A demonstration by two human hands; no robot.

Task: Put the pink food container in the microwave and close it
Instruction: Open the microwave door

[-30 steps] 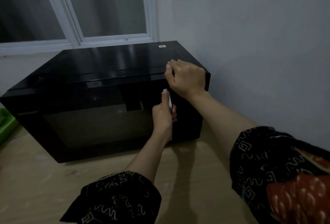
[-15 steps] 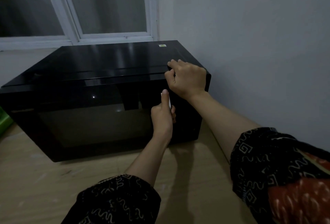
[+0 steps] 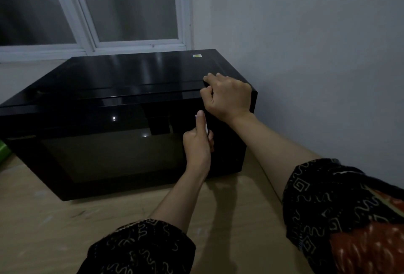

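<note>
Hands meet at the front right corner of a black microwave (image 3: 122, 107) standing on a pale wooden desk (image 3: 43, 230) beneath a window (image 3: 91, 11). The left hand (image 3: 197, 145) is wrapped around a slim white door handle (image 3: 206, 125) at about 3 o'clock on the glass door, thumb laid up along it. The right hand (image 3: 227, 95) is curled over the top edge at roughly 1 o'clock, fingers hooked on the seam, apparently bracing the cabinet. The door appears shut, or nearly so; its dark glass gives no view inside.

No pink food container shows anywhere in view, so its whereabouts cannot be told. A sliver of something green (image 3: 3, 149) lies at the desk's far left, at 9 o'clock.

By judgement, the step in hand is pulling the door open, with the loading and closing not yet done. The microwave looks heavy and rigid but may slide on the smooth desk under a pull, which the bracing hand guards against. The glossy casing looks slippery, so the handle is the sound place to take hold. How the container will handle cannot be judged unseen.
</note>
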